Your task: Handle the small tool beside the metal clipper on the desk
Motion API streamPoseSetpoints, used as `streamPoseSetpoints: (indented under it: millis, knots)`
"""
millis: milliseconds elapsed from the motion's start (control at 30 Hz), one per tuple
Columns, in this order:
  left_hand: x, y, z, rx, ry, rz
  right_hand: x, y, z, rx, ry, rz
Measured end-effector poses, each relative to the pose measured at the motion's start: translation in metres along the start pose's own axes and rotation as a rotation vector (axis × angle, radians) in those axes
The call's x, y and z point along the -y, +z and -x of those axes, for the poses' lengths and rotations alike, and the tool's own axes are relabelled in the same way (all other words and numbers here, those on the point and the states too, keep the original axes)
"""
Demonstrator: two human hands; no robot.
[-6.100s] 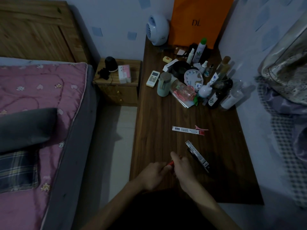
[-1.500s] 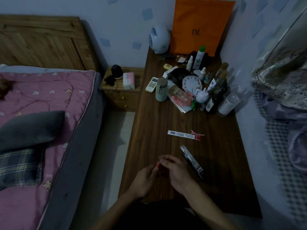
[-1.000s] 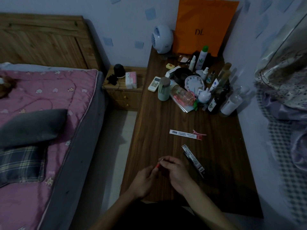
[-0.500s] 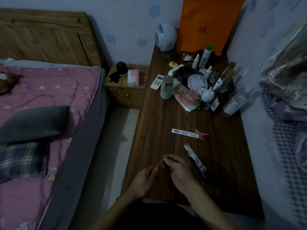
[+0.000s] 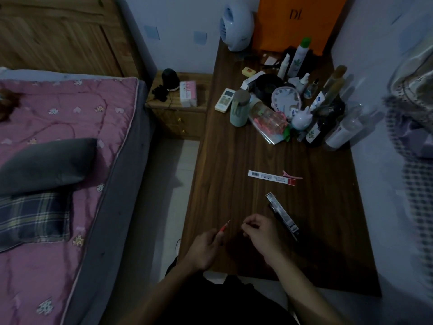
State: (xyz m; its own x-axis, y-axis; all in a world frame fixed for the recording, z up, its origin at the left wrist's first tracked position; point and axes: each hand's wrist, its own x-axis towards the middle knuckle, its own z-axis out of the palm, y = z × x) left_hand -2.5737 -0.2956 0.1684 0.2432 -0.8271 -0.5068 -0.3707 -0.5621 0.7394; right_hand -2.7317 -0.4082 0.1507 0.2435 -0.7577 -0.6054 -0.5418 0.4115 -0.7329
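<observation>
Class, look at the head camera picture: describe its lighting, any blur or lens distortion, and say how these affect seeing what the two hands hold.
Head view: dim and bluish, with no glare. Wide-angle bending curves the desk edges. Right-side fabric is smeared. The left hand grips a thin red tool, readable; the right hand pinches something too small and dark to identify.

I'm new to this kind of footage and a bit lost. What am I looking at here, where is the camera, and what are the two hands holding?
One wide-angle camera sits on a person's head, looking forward and down at their bare hands over a dark wooden table. The left hand grips a thin red stick with a fine tip. The right hand pinches something tiny, too small to name. Beside it lies a narrow dark box; farther off lie a white barcoded strip and a pink hair clip, with bottles clustered at the far end. A bed stands to the left.
</observation>
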Motion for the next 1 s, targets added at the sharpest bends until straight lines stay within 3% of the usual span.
streamPoseSetpoints:
  millis: [100,367,700,1000]
  knots:
    - [0.008,0.002,-0.009,0.028,-0.039,0.009,-0.01,0.001,-0.01,-0.039,-0.033,0.211]
    - [0.018,0.003,-0.025,0.058,-0.131,0.111,-0.032,0.002,-0.023,-0.137,-0.061,0.503]
    - [0.024,0.004,-0.04,0.113,-0.212,0.147,-0.043,-0.004,-0.053,-0.28,-0.074,0.512]
    - [0.02,0.01,-0.048,0.119,-0.215,0.154,-0.039,-0.003,-0.06,-0.224,-0.088,0.612]
